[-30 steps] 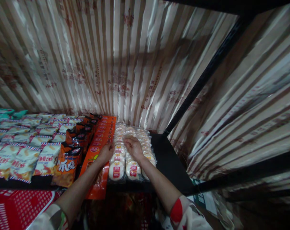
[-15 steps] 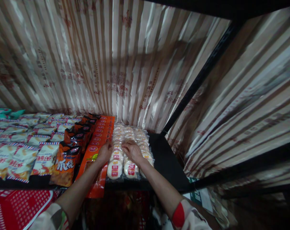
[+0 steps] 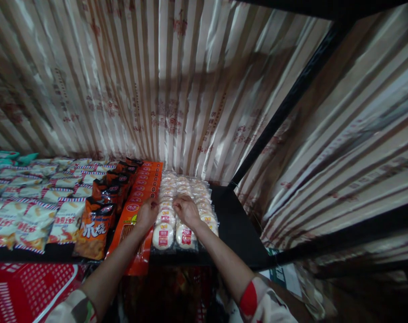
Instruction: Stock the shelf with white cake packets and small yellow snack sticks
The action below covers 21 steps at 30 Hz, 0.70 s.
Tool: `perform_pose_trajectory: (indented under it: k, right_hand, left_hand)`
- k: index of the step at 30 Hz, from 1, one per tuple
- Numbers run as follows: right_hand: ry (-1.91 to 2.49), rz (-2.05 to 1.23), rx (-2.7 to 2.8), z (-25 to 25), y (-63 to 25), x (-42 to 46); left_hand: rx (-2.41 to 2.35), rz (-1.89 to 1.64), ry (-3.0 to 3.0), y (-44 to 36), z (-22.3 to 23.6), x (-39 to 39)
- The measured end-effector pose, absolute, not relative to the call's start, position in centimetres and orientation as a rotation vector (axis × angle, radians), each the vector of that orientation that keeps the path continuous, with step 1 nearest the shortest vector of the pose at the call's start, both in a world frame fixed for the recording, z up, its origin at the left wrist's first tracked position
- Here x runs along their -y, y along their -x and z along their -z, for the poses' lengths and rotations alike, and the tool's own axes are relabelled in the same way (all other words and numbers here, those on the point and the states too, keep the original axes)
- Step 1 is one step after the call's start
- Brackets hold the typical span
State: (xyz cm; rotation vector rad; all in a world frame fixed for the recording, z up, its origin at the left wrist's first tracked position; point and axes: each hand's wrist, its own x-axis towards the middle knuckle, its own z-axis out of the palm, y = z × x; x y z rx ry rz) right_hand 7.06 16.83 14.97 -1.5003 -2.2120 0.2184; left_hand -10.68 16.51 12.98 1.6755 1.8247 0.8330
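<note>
Both my arms reach onto a dark shelf (image 3: 235, 224). My left hand (image 3: 146, 214) lies over the seam between a long orange packet (image 3: 139, 211) and rows of clear-wrapped round white buns (image 3: 163, 234); its fingers curl down onto the bun packs. My right hand (image 3: 186, 210) rests on top of the bun rows, fingers bent and pressed against the wrappers. Whether either hand grips a pack is not clear. The buns carry red and yellow labels and run back toward the wall.
Orange-and-black snack bags (image 3: 95, 229) stand left of the orange packet, then several rows of white and blue bags (image 3: 32, 215). A red basket (image 3: 18, 287) sits below left. A striped shiny curtain (image 3: 156, 80) backs the shelf; a black post (image 3: 284, 107) rises at the right.
My hands have shifted only slightly on the bun packs, the right drawing a little nearer the left. The view has moved a little.
</note>
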Motion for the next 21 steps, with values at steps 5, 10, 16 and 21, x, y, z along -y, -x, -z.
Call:
perform_pose_trajectory:
  k: [5, 10, 16, 21]
  right_hand:
    - [1.511, -0.213, 2.209, -14.8, -7.0, -17.0]
    - [1.516, -0.243, 2.177, -14.5, -7.0, -17.1]
    - [1.528, -0.237, 2.178, -14.3, -6.9, -17.2]
    - [1.531, -0.213, 2.188, -14.2, -7.0, -17.3]
  left_hand:
    - [-1.991, -0.766, -1.768, 10.5, -14.3, -15.3]
    - [-1.951, -0.476, -1.817, 10.5, -15.7, -14.2]
    - [-1.846, -0.345, -1.880, 11.1, -15.6, -13.7]
    - [-1.834, -0.362, -1.852, 11.2, -15.2, -13.7]
